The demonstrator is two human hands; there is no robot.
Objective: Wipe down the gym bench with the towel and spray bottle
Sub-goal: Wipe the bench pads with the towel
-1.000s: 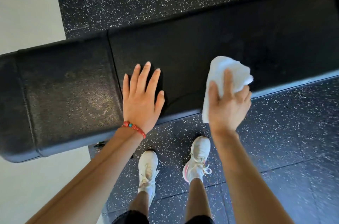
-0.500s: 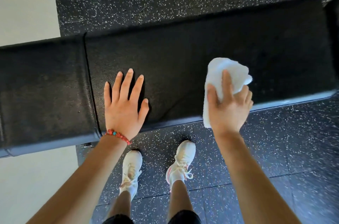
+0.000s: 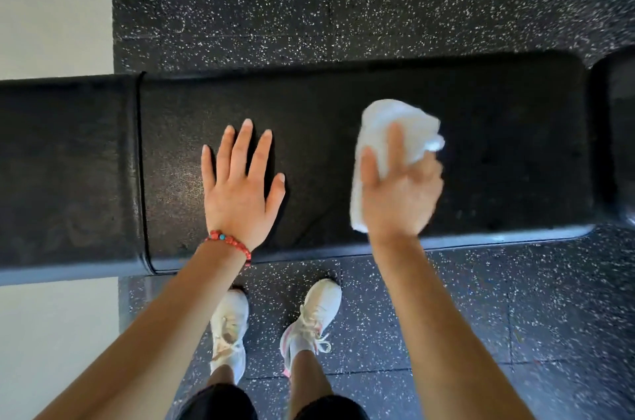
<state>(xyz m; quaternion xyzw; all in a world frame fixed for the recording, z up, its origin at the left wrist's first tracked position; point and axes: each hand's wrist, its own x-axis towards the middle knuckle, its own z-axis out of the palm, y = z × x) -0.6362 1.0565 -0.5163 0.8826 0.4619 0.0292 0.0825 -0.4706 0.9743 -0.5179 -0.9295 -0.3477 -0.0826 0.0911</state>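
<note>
Gym bench [image 3: 498, 130]: black padded top running left to right across the view, on a speckled rubber floor [image 3: 309, 0]; a seam divides a left section from the long middle pad, and a further pad is cut off at the right edge.

Towel [image 3: 388, 124]: white, bunched, lying on the middle pad under the right hand [image 3: 400, 192], whose fingers curl over it and press it to the surface; the hand is blurred, so the exact grip is hard to read.

Left hand [image 3: 240, 189]: flat on the pad, fingers straight and spread, holding nothing; a red bead bracelet [image 3: 229, 242] sits at the wrist. The hands are well apart.

Step in hand, by judgement: wiping the middle pad. Next move likely calls for sweeping the towel toward the unwiped right end.

Spray bottle: not in view. Wet or dry patches on the pad cannot be told. White shoes [image 3: 311, 313] stand below the bench edge.
</note>
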